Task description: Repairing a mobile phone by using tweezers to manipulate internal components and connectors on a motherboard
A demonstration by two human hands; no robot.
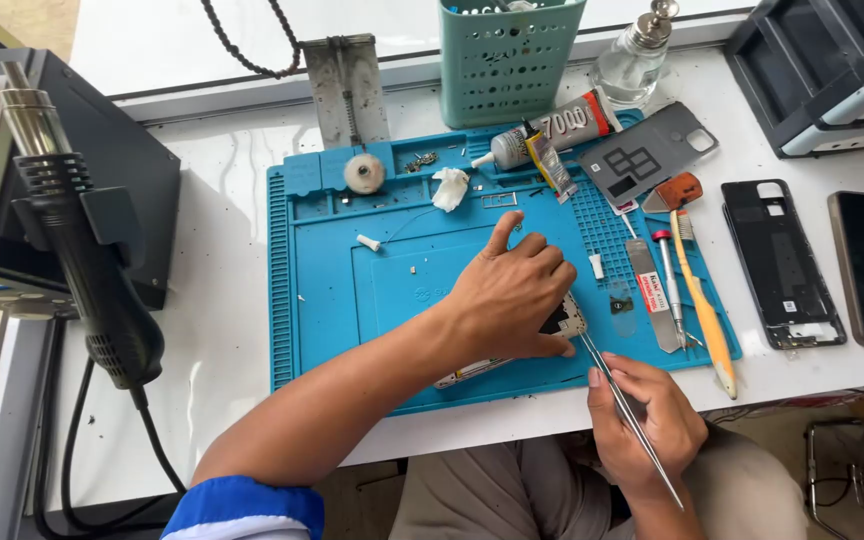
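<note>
Blue silicone repair mat (332, 300) lies on the white bench (222, 200), and on its near part rests an opened smartphone (564, 322), mostly covered by the left hand (512, 300). This hand presses flat on the phone with the fingers curled and the thumb lifted. The phone's long axis runs diagonally, from the near-left edge of the mat up toward the right; only its upper end with the dark inner parts and a bit of the lower rim (467, 372) are visible.

The right hand (642, 420) is just beside it, nearer to the bench edge, and is closed around thin metal tweezers (624, 405). Their tip points up-left and meets the exposed end of the phone, directly under the left fingers. So the right hand is the nearer one to the open part.

To the right there is little free room: a metal spudger (650, 295), a small screwdriver (670, 285) and an orange-handled brush (702, 300) lie close by. The left part of the mat has more open space. A hot air gun (82, 250) stands well apart on the left.
</note>
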